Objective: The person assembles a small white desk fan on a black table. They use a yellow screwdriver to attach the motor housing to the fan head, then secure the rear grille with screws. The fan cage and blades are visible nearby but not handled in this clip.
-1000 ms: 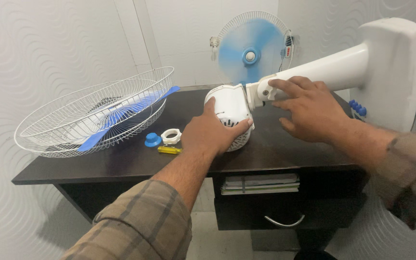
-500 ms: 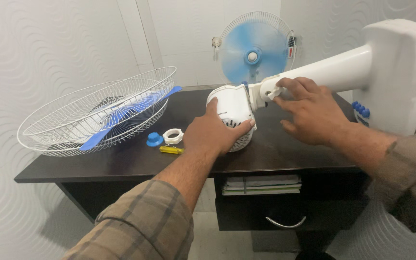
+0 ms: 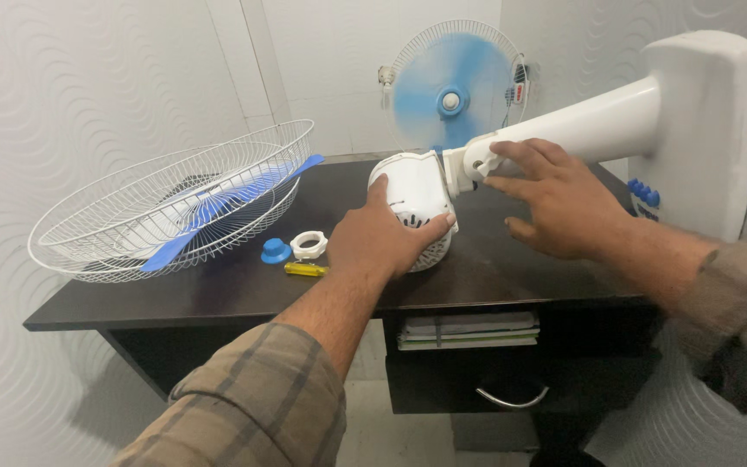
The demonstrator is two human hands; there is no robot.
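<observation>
A white fan motor housing [image 3: 410, 195] rests face-down on a dark desk [image 3: 218, 290], joined by a hinge to a white neck [image 3: 581, 125] and base [image 3: 704, 130] that stick up to the right. My left hand [image 3: 380, 240] clasps the housing from the near side. My right hand [image 3: 559, 197] lies on the hinge joint, its fingertips pinching a small white knob [image 3: 484, 160] there.
A white wire fan guard [image 3: 131, 216] holding a blue blade [image 3: 218, 206] sits at the desk's left. Beside it lie a blue cap [image 3: 275, 252], a white ring nut [image 3: 309, 245] and a yellow screwdriver [image 3: 304, 269]. A running fan [image 3: 450, 86] hangs on the far wall.
My right fingers have shifted slightly on the hinge knob. My left hand stays on the housing.
</observation>
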